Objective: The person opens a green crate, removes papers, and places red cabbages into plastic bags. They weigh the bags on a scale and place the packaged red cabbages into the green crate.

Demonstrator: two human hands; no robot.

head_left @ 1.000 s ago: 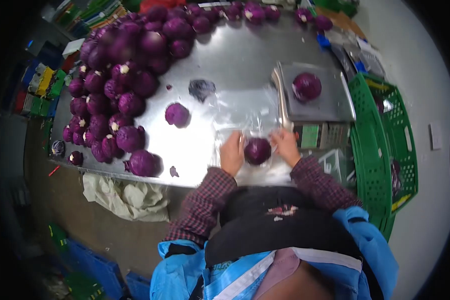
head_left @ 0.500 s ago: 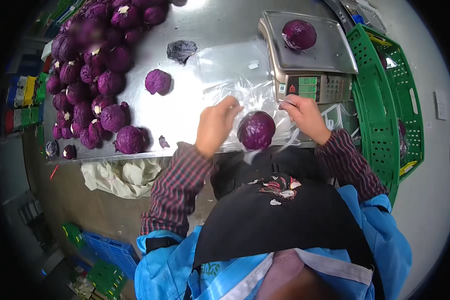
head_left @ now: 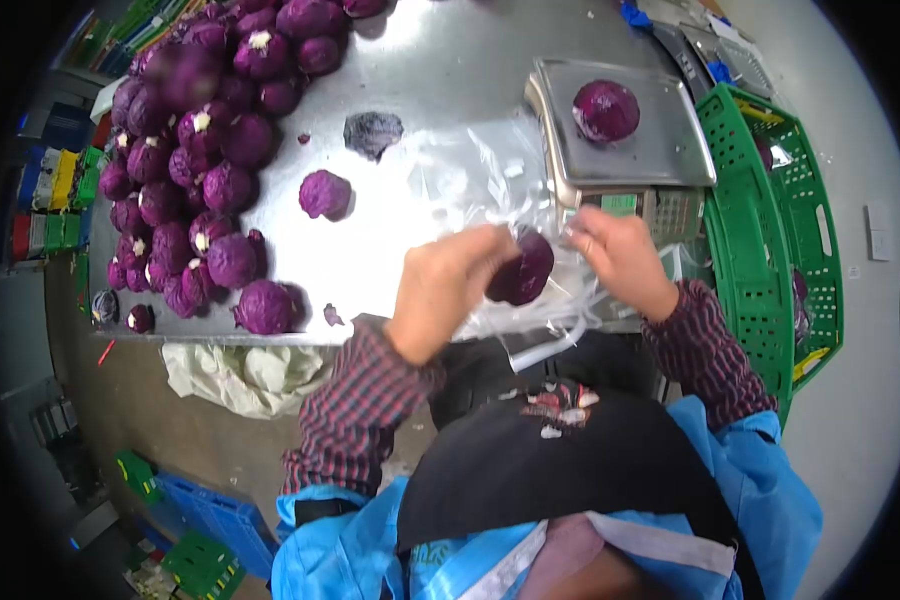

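Observation:
At the table's front edge, a red cabbage sits in or behind a clear plastic bag, whose end hangs over the edge. My left hand is at the cabbage's left, fingers bent and pressed together on the film, somewhat smeared by motion; it partly covers the cabbage. On the other side, my right hand pinches the bag's edge between thumb and fingers, just in front of the scale. More clear bags lie flat behind my hands.
Another red cabbage rests on the weighing scale. Green crates stand at the right. Many cabbages are heaped at the left, with a single cabbage and a dark loose leaf on the metal table.
My left hand has moved right and inward, over the cabbage's left side. The bag's end hangs lower past the table edge. My right hand stays pinched near the scale.

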